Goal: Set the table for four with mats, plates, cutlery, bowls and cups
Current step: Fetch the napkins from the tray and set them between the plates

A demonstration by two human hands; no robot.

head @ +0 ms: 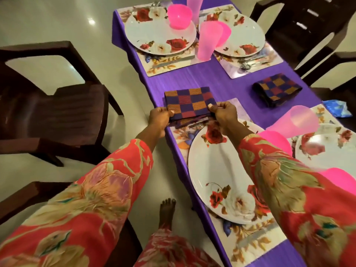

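Checked napkin (189,102), folded, lies on the purple tablecloth (237,87) at the far edge of the nearest floral mat (256,241). Left hand (160,118) pinches its near-left corner between thumb and curled fingers; right hand (224,112) pinches its near-right corner likewise. Just nearer than the right hand, a flowered plate (215,170) rests on that mat. Beyond and to the right of the right hand lies a second folded napkin (277,89). Farther beyond both hands, two more plates (154,33) (248,35) sit on mats, with a pink bowl (179,16) on the left one and a pink cup (207,41) between them. Dark chairs (57,105) stand left of the left hand.
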